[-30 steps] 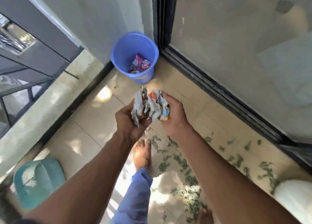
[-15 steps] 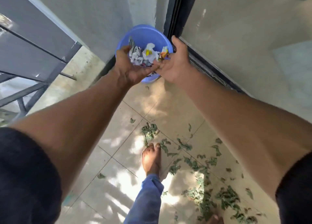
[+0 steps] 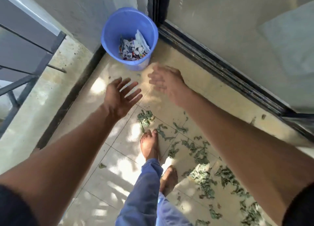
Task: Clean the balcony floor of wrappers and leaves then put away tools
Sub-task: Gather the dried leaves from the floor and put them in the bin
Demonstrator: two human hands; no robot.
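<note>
Holding crumpled wrappers, the blue bucket stands beyond both empty hands, left spread, right blurred but loosely spread.

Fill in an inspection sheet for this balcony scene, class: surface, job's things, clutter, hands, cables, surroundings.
Surface: tiled floor, sun-dappled, unswept.
Job's things: blue bucket in the corner holds wrappers; green leaves scattered on the floor, mostly on the right.
Clutter: nothing seen besides the leaves.
Hands: left hand open and empty, fingers spread; right hand blurred, fingers straight, empty.
Cables: nothing seen.
Surroundings: railing and ledge on the left, sliding glass door on the right, bare foot among the leaves.
</note>
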